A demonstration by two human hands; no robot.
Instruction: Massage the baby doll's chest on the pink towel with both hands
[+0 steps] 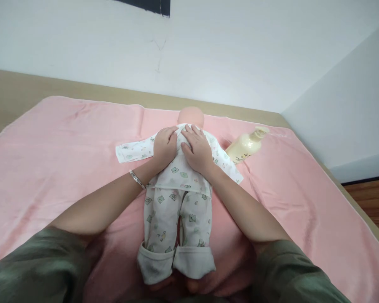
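Note:
A baby doll (191,115) lies face down, its bald head pointing away from me. It wears a white printed top (183,174) and matching trousers (164,219) with folded cuffs. My left hand (165,145) rests on the left side of the doll's upper back, a silver bangle on the wrist. Beside it, my right hand (197,148) lies flat on the upper back with its fingers spread. Neither hand holds anything. The doll's sleeves stretch out to both sides, and its feet are partly in shadow near my body.
A pink blanket (82,168) covers much of the wooden surface (22,86). Right of the doll is a cream pump bottle (245,146), close to the right sleeve. A white wall (227,54) rises behind, with a grey-white side wall (350,88) at right.

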